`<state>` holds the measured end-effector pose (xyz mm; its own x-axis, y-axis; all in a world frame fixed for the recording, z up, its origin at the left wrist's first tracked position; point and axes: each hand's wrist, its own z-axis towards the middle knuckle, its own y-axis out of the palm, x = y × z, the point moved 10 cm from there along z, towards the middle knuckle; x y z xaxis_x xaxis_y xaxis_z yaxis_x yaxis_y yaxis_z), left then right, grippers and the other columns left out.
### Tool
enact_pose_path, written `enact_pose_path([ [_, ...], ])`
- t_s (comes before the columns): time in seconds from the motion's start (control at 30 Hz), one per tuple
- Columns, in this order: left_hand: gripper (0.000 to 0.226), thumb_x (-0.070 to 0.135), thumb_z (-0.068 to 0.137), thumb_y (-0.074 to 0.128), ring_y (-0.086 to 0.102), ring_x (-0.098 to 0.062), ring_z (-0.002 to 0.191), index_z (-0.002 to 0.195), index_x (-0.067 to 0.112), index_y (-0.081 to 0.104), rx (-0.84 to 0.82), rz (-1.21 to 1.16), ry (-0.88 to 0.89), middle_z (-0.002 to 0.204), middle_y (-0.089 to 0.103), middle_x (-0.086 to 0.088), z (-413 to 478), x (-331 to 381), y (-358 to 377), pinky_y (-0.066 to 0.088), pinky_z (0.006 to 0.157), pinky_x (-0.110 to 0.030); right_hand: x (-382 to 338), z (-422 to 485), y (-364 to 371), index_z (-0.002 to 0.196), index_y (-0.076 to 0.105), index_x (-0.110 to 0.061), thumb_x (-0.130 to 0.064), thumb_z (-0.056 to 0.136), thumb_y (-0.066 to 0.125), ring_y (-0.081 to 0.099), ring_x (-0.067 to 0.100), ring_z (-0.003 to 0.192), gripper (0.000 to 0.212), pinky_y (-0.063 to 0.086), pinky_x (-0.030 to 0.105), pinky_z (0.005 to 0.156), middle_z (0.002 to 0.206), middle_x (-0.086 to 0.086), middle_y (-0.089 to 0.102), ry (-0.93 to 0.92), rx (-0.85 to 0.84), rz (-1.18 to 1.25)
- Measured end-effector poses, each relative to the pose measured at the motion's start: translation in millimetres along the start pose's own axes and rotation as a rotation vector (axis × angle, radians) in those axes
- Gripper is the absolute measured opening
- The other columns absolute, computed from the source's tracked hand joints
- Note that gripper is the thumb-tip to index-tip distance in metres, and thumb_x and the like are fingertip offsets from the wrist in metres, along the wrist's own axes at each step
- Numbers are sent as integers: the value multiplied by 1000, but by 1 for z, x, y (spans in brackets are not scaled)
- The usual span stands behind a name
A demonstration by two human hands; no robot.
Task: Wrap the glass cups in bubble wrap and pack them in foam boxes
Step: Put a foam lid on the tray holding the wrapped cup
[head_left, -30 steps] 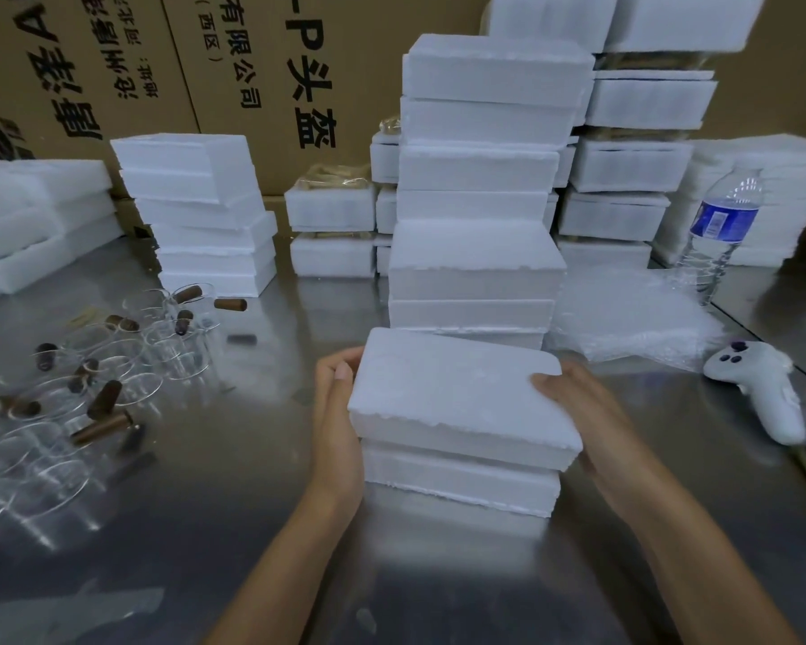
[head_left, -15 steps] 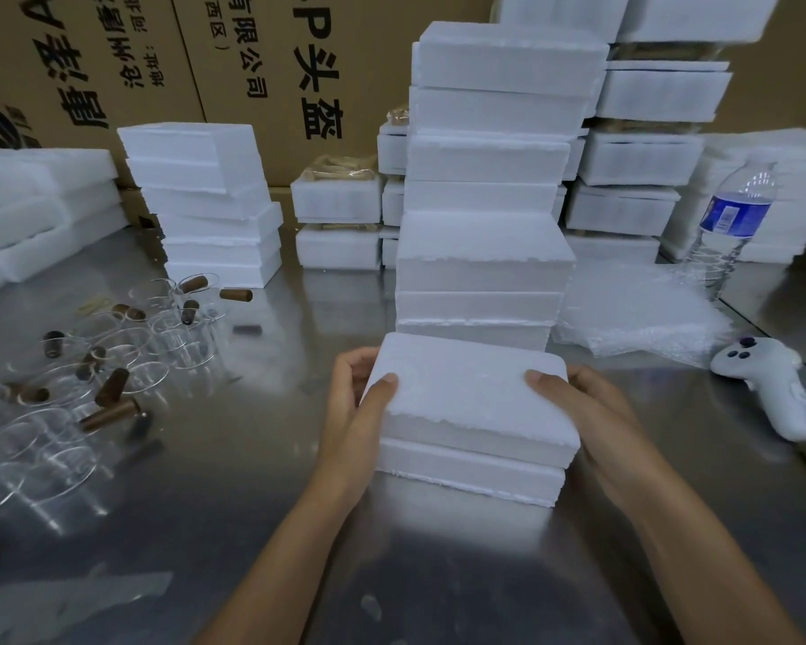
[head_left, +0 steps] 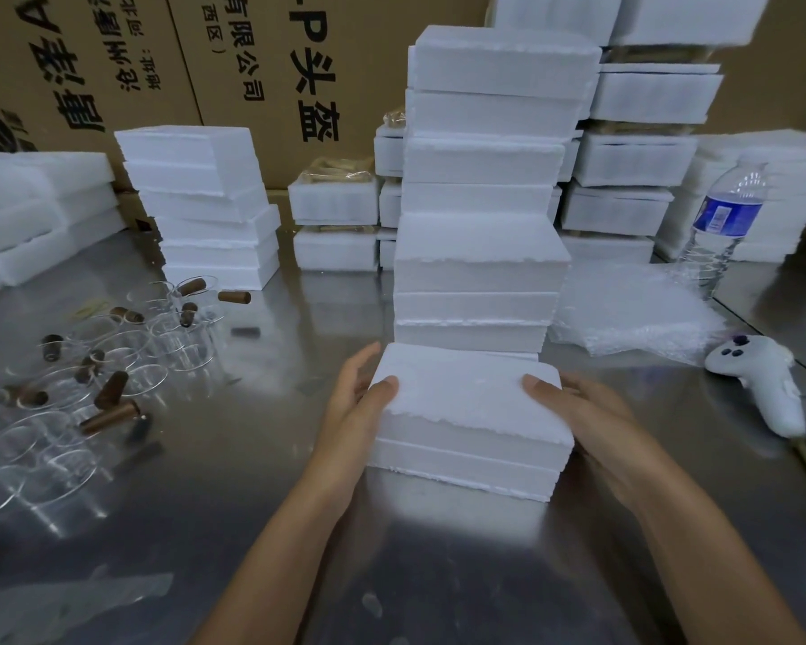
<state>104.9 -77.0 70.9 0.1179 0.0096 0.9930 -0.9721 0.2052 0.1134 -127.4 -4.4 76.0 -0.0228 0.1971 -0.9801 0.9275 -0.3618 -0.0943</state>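
At lower centre a closed foam box is gripped on the tabletop by the left hand and right hand, its contents hidden. Just behind, a tall stack of closed boxes is set; glass cups are scattered at left, and bubble wrap is laid at right.

Hands: two, one left hand and one right hand. Closed white foam box between them: one. Clear plastic water bottle with blue label: one. White handheld controller: one. Heap of clear bubble wrap: one. Clear glass cups with brown handles: roughly a dozen, overlapping, exact number unclear. Stacked white foam boxes: several stacks, uncountable.
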Motion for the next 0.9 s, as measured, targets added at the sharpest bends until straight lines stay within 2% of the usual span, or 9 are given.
enact_pose_path([
  [0.07,49,37,76,69,62,-13,106,124,35,55,48,-36,-103,116,65,6,0,-10,-6,46,94,-35,4,-2,-1,109,65,-14,-51,74,70,66,19,98,52,46,42,98,104,-1,71,46,-8,-102],
  [0.17,19,30,86,63,67,-9,85,104,24,66,131,-26,-150,91,72,8,-4,-13,-9,48,73,-28,3,-8,0,95,71,-8,-51,79,64,67,23,94,46,46,39,98,93,3,74,76,-17,-174],
  [0.33,11,22,91,55,61,-9,79,91,23,66,355,31,51,86,68,8,-24,9,-20,43,67,-25,-8,-27,15,103,67,-6,-29,86,63,69,21,86,30,48,28,68,93,7,73,34,-26,7],
  [0.43,16,18,92,53,60,1,67,86,23,67,437,2,192,75,69,14,-39,43,-31,45,58,-15,-25,-42,22,110,63,-8,-28,75,72,69,20,90,42,51,29,71,101,6,72,-74,-12,161],
  [0.57,19,21,92,55,61,1,65,78,23,67,446,-65,313,69,68,18,-51,102,-28,45,54,-13,-80,-63,18,108,62,-8,-40,50,72,70,15,85,67,53,20,63,94,3,74,-301,-42,384],
  [0.67,17,34,86,55,61,-4,70,80,22,66,380,-30,395,73,67,15,-46,157,-11,44,56,-16,-125,-64,8,97,66,-13,-23,61,76,70,13,83,38,53,21,64,90,-1,74,-427,-59,400],
  [0.73,19,37,81,53,56,-6,69,68,28,63,312,-26,417,70,61,16,-31,190,6,40,59,-19,-150,-54,-3,84,68,-17,-28,70,68,69,10,78,18,52,28,68,84,-6,73,-453,-30,413],
  [0.8,26,37,82,55,52,-13,72,58,28,56,260,-3,388,74,55,7,-9,210,22,38,65,-27,-173,-39,-18,89,67,-17,-27,77,68,67,5,72,15,50,27,67,80,-9,71,-458,48,408],
  [0.9,26,36,86,56,45,-16,73,67,23,44,244,21,282,76,46,1,24,220,38,35,68,-33,-194,-12,-31,101,62,-21,-28,80,68,63,7,66,23,48,24,58,77,-9,67,-409,121,402],
])
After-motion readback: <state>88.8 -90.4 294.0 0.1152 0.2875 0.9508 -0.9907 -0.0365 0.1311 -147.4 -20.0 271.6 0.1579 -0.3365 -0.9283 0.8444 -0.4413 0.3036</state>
